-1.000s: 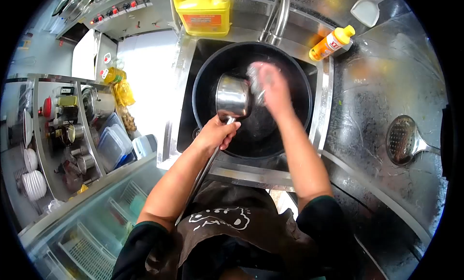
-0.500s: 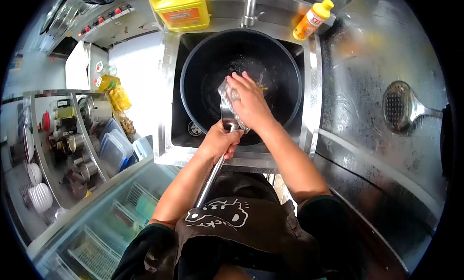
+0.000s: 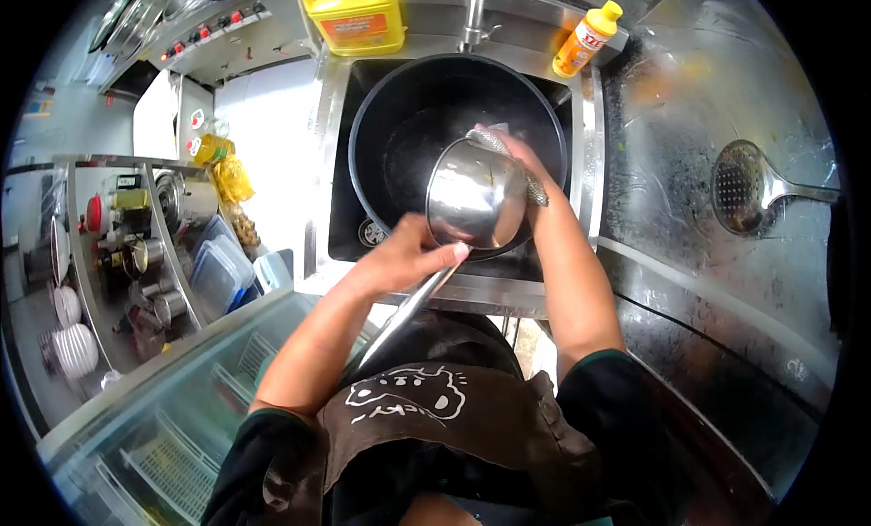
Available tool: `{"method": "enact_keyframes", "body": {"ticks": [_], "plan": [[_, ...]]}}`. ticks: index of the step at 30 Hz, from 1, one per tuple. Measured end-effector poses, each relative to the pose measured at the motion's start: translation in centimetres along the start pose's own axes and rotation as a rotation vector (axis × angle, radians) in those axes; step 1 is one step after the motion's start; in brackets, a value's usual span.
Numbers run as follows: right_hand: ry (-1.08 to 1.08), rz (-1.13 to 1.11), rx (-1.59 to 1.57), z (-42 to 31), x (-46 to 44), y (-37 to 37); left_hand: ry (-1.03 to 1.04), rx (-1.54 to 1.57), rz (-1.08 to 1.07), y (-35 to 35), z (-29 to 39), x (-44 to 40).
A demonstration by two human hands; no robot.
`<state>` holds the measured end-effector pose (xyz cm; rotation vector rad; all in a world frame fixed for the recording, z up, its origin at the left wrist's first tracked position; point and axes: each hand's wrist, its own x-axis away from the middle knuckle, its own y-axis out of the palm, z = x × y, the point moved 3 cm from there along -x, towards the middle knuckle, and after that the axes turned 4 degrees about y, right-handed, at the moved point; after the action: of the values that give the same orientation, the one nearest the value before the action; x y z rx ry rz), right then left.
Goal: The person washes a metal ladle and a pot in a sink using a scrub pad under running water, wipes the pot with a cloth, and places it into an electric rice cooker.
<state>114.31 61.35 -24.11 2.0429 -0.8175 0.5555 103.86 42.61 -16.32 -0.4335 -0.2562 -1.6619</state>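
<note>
A long-handled steel ladle point(image 3: 474, 197) is held over the big black tub point(image 3: 365, 199), the rounded underside of its bowl facing up. My left hand point(image 3: 406, 258) is closed around the handle just below the bowl. The handle slants down to the left toward the apron. On the bowl's far right side, my right hand point(image 3: 528, 156) presses a grey mesh scrubbing cloth point(image 3: 538, 190) to the rim. The bowl hides part of its fingers. Water lies in the tub.
The tub stands in a steel sink point(image 3: 588, 163) under a tap point(image 3: 474, 18). Behind are a yellow jug point(image 3: 358, 22) and an orange bottle point(image 3: 585, 43). A perforated skimmer point(image 3: 744, 188) lies on the right counter. Shelves with pots and containers point(image 3: 220, 267) stand left.
The ladle has turned from edge-on so its rounded underside shows. My right hand and the cloth have moved right, round to the bowl's far side. The view has shifted slightly.
</note>
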Motion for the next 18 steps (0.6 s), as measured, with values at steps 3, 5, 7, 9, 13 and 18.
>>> {"method": "enact_keyframes", "body": {"ticks": [3,5,7,9,13,18], "plan": [[-0.032,-0.057,-0.072,-0.7,-0.7,1.0,0.104,0.211,0.318,-1.7,0.5,0.9],[-0.091,-0.049,-0.025,-0.6,-0.5,1.8,0.051,0.503,0.341,-1.8,2.4,1.3],[-0.065,-0.039,-0.05,-0.8,-0.2,2.9,0.03,0.479,0.36,-2.1,2.9,1.8],[-0.12,-0.018,-0.017,-0.6,0.0,3.6,0.031,0.49,0.401,-2.1,3.1,2.4],[-0.216,0.08,0.208,-0.6,0.4,4.1,-0.028,0.51,0.425,-2.6,2.6,2.3],[-0.31,0.103,0.432,-0.6,1.1,5.6,-0.229,0.502,0.344,-3.3,2.0,2.8]]}}
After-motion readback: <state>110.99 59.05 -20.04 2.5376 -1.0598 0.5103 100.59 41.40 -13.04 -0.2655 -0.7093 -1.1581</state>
